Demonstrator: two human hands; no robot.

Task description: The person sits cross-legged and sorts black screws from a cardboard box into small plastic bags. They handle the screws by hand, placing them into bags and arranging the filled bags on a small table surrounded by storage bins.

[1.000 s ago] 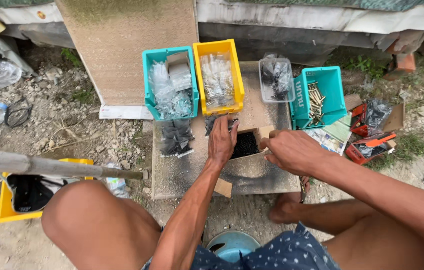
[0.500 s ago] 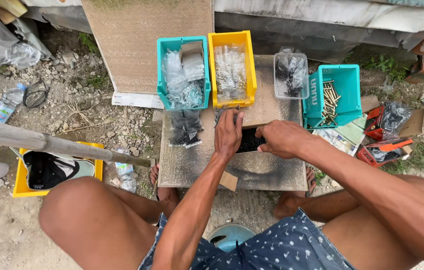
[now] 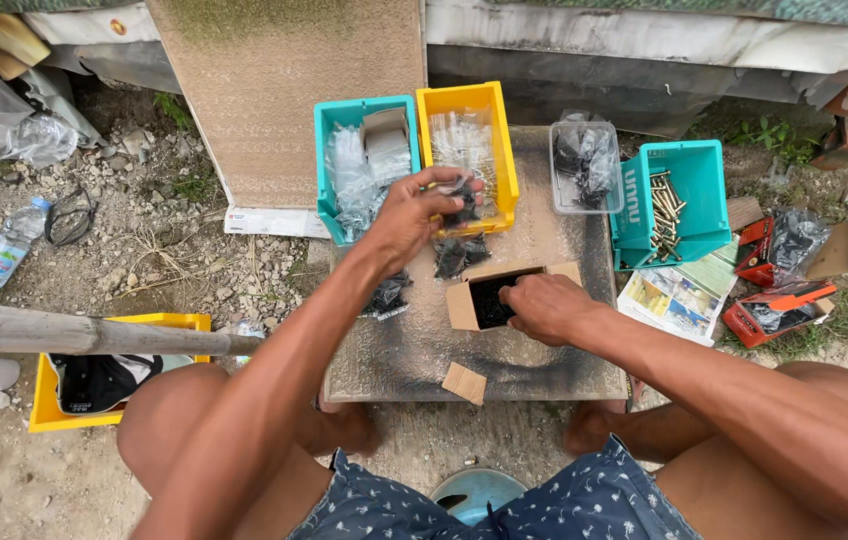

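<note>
The left hand (image 3: pixel 406 218) is now lifting away from the small cardboard box (image 3: pixel 489 297) toward the far yellow bin (image 3: pixel 497 150), fingers pinching a small bag of dark screws (image 3: pixel 461 200). The right hand (image 3: pixel 544 308) is staying at the box in the middle of the surface (image 3: pixel 424 350), fingers curled over its right edge, so one bag is moving out

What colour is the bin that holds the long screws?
Teal, in the head view: the bin with the long screws.
</note>
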